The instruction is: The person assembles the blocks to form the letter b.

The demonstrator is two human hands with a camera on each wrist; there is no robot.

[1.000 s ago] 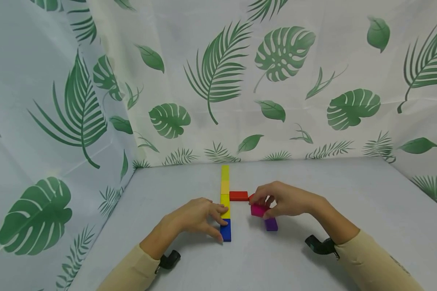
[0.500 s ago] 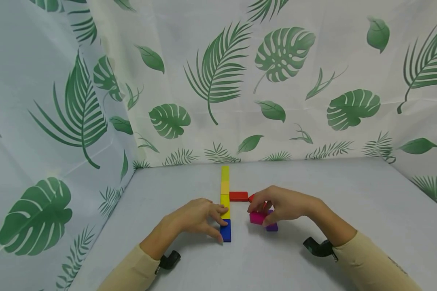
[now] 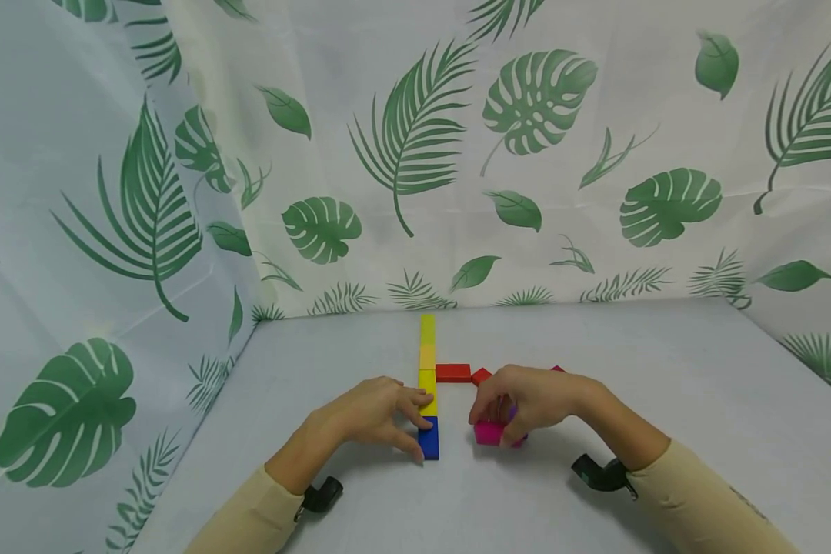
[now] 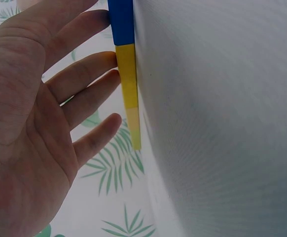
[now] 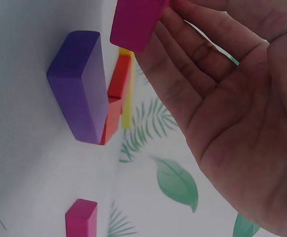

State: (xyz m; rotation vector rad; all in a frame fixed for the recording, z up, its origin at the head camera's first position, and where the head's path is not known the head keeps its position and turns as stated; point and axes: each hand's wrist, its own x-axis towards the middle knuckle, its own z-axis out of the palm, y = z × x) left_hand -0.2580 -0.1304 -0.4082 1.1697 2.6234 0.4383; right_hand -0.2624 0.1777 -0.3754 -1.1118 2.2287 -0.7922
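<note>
My left hand (image 3: 381,412) lies beside a straight row of blocks, fingers spread and loosely bent. Its fingertips touch the blue block (image 3: 428,442) and the nearest yellow block (image 3: 426,381). To the right, my right hand (image 3: 543,396) pinches a magenta block (image 3: 487,433) between thumb and fingers. In the right wrist view, that block is above the table, near a purple block (image 5: 79,89) that lies on the surface. The head view shows little of the purple block, since the hand covers it.
A red block (image 3: 453,373) extends right from the yellow row, with a smaller red piece (image 3: 481,375) at its end, set at an angle. Another pink block (image 5: 82,217) lies apart, mostly behind the right hand in the head view. Leaf-patterned cloth (image 3: 422,231) hangs behind the table.
My right hand has moved toward me with the magenta block, which now covers most of the purple block. The pink block behind that hand has come into view. My left hand stays put.
</note>
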